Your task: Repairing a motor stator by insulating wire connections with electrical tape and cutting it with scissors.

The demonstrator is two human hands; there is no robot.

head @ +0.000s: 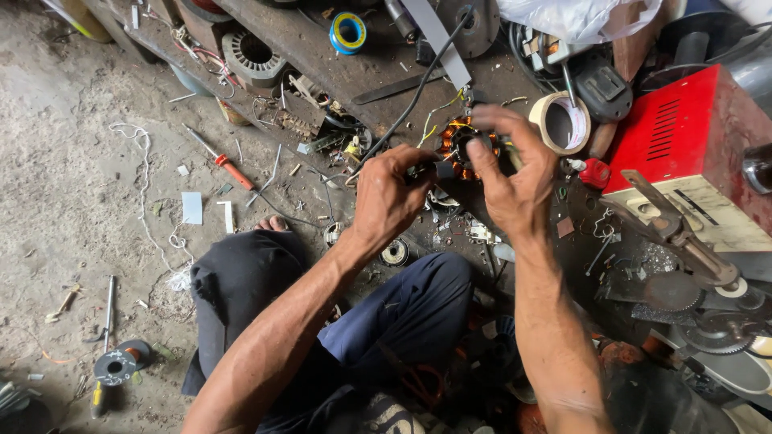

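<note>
My left hand [390, 197] is closed around a slim dark tool [426, 170] with a black cable [418, 92] running up from it; its tip touches a small motor stator with copper windings [461, 141]. My right hand [515, 173] grips that stator from the right, fingers curled over its top. Thin yellow and green wires stick out of the windings. The stator is held above a dark, cluttered workbench [338, 72]. My knees show below the hands, in dark blue trousers [410, 309].
A red metal box [683, 133] stands at the right, a roll of tape [560, 120] beside it. A blue-yellow tape roll [347, 32] and a larger stator [251, 56] lie on the bench. A red-handled screwdriver [221, 161] and a wire spool [117, 366] lie on the dirt floor.
</note>
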